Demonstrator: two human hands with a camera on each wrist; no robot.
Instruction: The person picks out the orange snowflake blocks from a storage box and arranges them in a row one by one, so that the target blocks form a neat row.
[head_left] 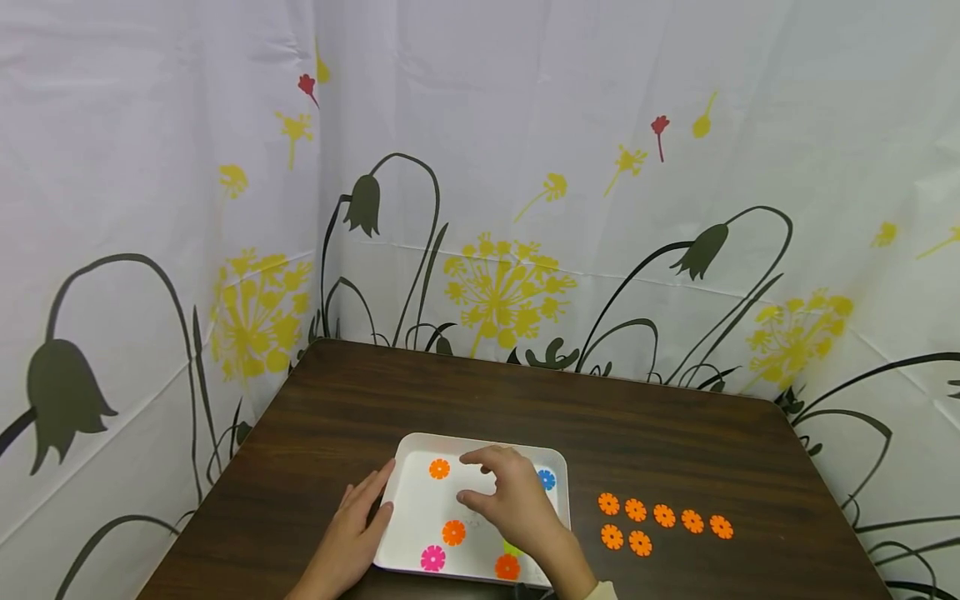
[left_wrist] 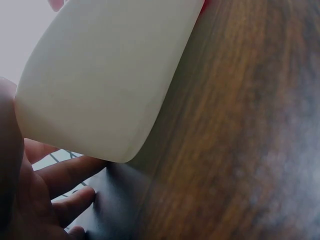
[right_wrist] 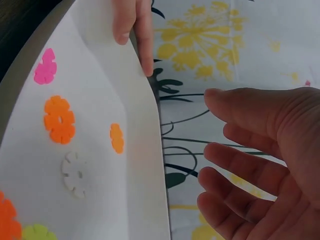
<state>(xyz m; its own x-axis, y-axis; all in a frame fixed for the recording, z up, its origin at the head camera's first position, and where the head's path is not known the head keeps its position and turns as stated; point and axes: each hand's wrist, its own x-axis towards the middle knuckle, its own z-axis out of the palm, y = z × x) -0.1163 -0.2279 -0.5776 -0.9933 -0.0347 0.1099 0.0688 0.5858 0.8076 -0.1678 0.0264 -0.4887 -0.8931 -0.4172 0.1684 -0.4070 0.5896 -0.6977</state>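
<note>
White tray (head_left: pixel 412 508), long axis left to right

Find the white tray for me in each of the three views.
Head: white tray at bottom centre.
Left wrist: upper left, cut off by the top edge.
Right wrist: left side, partly out of frame.
Shared landmark: the left hand, touching the tray in the head and right wrist views.

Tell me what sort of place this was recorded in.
Probably an indoor, curtained-off work corner: flower-printed white curtains hang behind and on both sides of a dark wood-look table, which carries a white tray and orange flower-shaped discs.
</note>
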